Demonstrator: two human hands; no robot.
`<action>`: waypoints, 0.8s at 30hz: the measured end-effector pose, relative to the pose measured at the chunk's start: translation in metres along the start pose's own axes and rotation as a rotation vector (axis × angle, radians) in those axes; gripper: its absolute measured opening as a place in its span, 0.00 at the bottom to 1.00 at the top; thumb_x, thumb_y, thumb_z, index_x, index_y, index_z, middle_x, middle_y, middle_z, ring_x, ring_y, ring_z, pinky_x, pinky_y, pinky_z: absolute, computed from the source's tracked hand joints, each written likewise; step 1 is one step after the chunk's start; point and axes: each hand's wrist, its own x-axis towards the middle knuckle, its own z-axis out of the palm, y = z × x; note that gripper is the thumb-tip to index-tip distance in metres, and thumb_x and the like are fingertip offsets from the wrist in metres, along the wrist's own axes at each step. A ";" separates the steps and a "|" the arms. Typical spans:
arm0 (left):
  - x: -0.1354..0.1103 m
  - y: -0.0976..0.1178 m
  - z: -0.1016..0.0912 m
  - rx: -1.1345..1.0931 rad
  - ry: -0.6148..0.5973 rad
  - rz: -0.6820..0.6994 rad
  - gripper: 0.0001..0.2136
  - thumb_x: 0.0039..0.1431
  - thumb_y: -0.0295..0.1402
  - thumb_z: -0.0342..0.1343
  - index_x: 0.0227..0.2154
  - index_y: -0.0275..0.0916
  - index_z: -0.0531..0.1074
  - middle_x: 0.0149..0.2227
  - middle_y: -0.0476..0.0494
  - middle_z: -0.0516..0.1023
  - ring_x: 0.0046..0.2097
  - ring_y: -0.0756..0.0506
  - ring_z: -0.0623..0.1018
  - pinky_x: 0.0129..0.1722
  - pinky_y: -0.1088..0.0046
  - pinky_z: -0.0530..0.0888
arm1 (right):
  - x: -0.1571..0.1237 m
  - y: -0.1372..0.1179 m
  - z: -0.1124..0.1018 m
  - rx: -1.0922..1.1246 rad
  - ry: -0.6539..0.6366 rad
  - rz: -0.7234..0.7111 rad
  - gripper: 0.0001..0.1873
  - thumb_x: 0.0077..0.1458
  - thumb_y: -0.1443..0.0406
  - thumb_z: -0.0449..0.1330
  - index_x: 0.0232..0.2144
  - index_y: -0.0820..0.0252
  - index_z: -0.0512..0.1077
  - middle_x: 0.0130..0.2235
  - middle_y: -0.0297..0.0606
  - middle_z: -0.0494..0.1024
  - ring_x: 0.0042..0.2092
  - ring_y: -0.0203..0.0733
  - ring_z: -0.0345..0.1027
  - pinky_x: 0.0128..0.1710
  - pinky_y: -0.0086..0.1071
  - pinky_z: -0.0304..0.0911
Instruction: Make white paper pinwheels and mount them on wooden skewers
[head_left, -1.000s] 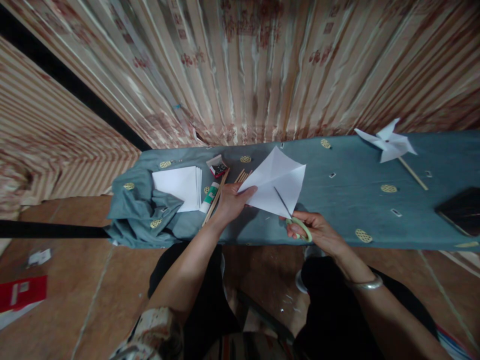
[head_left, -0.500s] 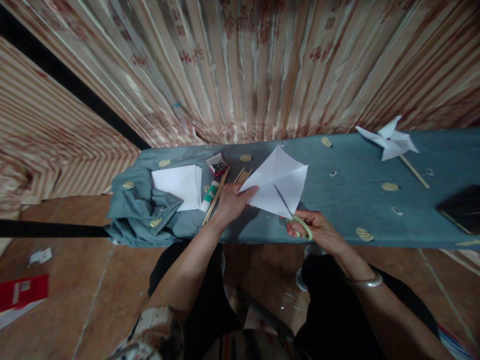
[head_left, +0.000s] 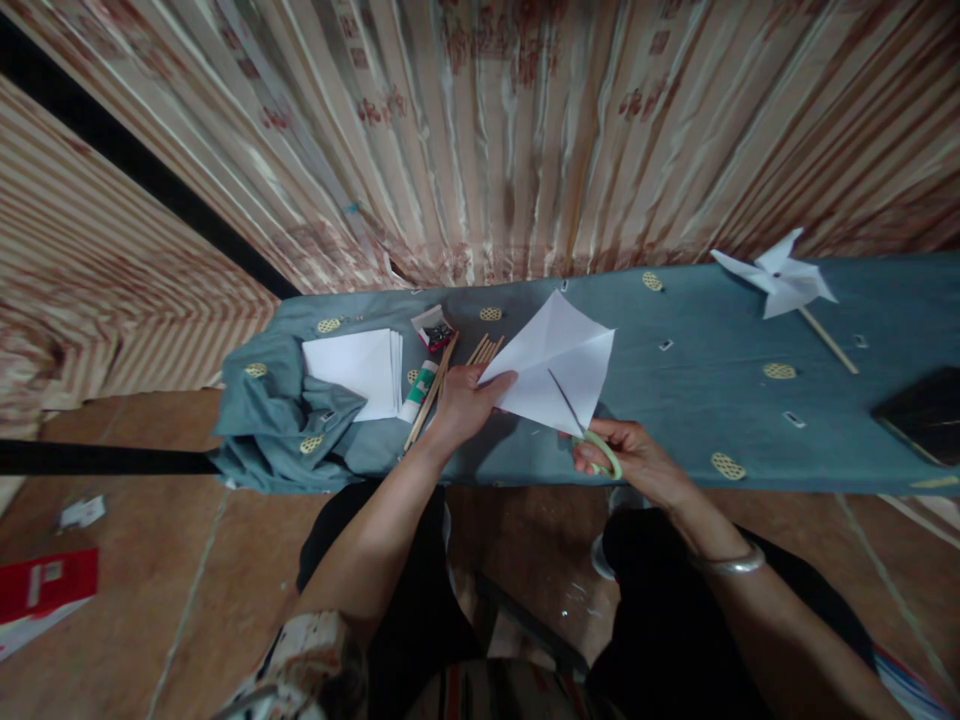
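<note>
My left hand [head_left: 463, 404] pinches the left corner of a creased white paper square [head_left: 551, 350], holding it up over the blue-covered table [head_left: 690, 390]. My right hand [head_left: 630, 455] grips green-handled scissors [head_left: 592, 445]. Their blades reach into the paper from its lower corner along a diagonal crease. Both hands are closed on what they hold.
Left of my hands lie a stack of white paper [head_left: 358, 370], a glue stick [head_left: 418, 391], wooden sticks [head_left: 435, 385] and a small open box [head_left: 435, 328]. A finished paper pinwheel [head_left: 780, 282] lies far right, a dark object [head_left: 919, 412] beyond it. Striped curtain behind; red paper [head_left: 45, 590] on the floor.
Almost nothing differs. The paper and both hands have shifted very slightly upward and the scissor blades sit a little further into the sheet.
</note>
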 end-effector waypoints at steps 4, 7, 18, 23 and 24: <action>0.006 -0.007 -0.005 -0.027 0.031 0.023 0.15 0.50 0.42 0.63 0.20 0.35 0.73 0.17 0.50 0.70 0.20 0.51 0.68 0.19 0.77 0.63 | 0.000 0.002 -0.003 -0.011 -0.085 -0.001 0.30 0.42 0.47 0.71 0.41 0.62 0.77 0.28 0.37 0.76 0.29 0.36 0.67 0.30 0.31 0.66; 0.013 -0.010 -0.011 -0.109 0.078 0.046 0.15 0.49 0.42 0.64 0.20 0.36 0.73 0.17 0.50 0.69 0.20 0.51 0.68 0.19 0.77 0.64 | -0.004 -0.002 -0.011 -0.040 -0.134 0.020 0.29 0.41 0.48 0.72 0.40 0.62 0.76 0.29 0.37 0.76 0.31 0.36 0.67 0.32 0.32 0.66; 0.009 -0.007 -0.017 0.059 0.032 0.032 0.13 0.48 0.42 0.61 0.21 0.36 0.75 0.19 0.49 0.71 0.22 0.50 0.68 0.21 0.76 0.62 | -0.026 -0.015 -0.048 -0.009 0.286 -0.185 0.28 0.35 0.50 0.75 0.38 0.55 0.79 0.28 0.35 0.79 0.26 0.38 0.70 0.26 0.31 0.66; -0.001 -0.008 -0.001 0.348 -0.170 0.070 0.15 0.51 0.42 0.58 0.18 0.37 0.72 0.18 0.50 0.69 0.24 0.49 0.69 0.24 0.75 0.61 | -0.014 -0.012 -0.045 -0.203 0.661 -0.462 0.27 0.40 0.55 0.74 0.43 0.52 0.74 0.39 0.36 0.82 0.41 0.46 0.76 0.43 0.40 0.71; -0.003 -0.006 0.003 0.381 -0.211 0.057 0.15 0.51 0.42 0.58 0.18 0.37 0.71 0.18 0.50 0.68 0.24 0.49 0.69 0.24 0.75 0.60 | -0.013 -0.011 -0.044 -0.278 0.658 -0.474 0.28 0.40 0.55 0.73 0.45 0.52 0.74 0.41 0.37 0.82 0.43 0.47 0.76 0.46 0.42 0.70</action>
